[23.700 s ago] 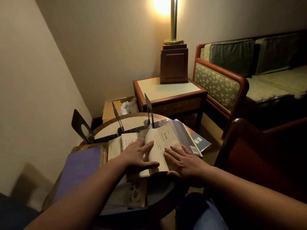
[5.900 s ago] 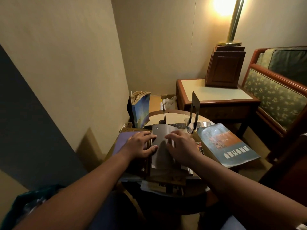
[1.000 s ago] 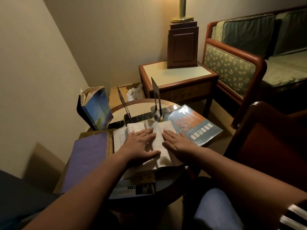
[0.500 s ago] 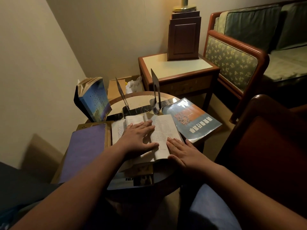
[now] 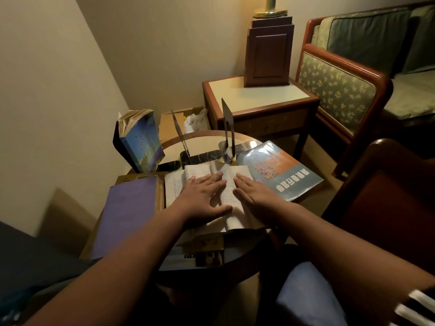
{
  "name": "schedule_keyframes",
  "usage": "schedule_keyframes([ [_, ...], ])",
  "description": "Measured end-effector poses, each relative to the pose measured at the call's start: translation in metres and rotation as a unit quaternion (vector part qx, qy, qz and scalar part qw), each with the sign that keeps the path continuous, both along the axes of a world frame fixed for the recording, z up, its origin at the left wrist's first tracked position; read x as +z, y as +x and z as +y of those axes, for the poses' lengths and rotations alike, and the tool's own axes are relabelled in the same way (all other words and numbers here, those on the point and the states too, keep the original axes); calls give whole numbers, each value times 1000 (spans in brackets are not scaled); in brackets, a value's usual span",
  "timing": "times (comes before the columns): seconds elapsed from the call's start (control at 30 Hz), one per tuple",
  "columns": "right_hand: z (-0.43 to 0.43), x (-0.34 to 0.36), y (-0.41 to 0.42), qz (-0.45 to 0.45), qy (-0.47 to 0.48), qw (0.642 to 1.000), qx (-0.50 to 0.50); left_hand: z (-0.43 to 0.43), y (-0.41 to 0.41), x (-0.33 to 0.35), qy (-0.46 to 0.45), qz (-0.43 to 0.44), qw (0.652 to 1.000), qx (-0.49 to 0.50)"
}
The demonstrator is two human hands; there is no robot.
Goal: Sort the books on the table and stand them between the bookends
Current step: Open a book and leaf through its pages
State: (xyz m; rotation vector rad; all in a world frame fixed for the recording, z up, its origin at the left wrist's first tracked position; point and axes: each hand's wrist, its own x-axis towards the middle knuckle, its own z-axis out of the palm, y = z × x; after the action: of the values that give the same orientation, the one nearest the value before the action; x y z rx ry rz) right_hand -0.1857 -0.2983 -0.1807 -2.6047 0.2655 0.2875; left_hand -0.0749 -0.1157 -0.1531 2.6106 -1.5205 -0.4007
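Pressing flat, fingers spread and gripping nothing, left hand (image 5: pixel 202 201) and right hand (image 5: pixel 255 196) cover one open book (image 5: pixel 226 184) at centre; two bookends (image 5: pixel 180 135) upright behind, one blue book (image 5: pixel 141 142) standing upper left.

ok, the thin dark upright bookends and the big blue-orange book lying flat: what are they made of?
Thin dark upright bookends: likely sheet metal, painted dark; blade-thin, with a bent foot that glints. Big blue-orange book: paper, apparently a glossy or plastic-wrapped cover, given the lamp glare across it.
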Motion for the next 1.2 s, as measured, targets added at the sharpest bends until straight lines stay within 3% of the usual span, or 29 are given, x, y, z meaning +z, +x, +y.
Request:
schedule_keyframes([
  [0.2,0,-8,36,-43,4,999,-17,8,0,0,-12,-9,1000,-11],
  [0.5,14,-26,18,-109,39,992,-47,18,1,2,-25,-19,999,-22],
  [0.67,16,-28,7,-102,34,993,-49,21,-8,8,-28,-58,996,62],
  [0.83,18,-26,5,-99,28,993,-51,32,-20,7,-89,-79,978,172],
  [1.07,15,-31,9,-101,29,993,-55,39,-24,13,-234,36,948,215],
  [1.2,14,-31,9,-98,26,993,-55,44,-20,17,-294,10,931,216],
])
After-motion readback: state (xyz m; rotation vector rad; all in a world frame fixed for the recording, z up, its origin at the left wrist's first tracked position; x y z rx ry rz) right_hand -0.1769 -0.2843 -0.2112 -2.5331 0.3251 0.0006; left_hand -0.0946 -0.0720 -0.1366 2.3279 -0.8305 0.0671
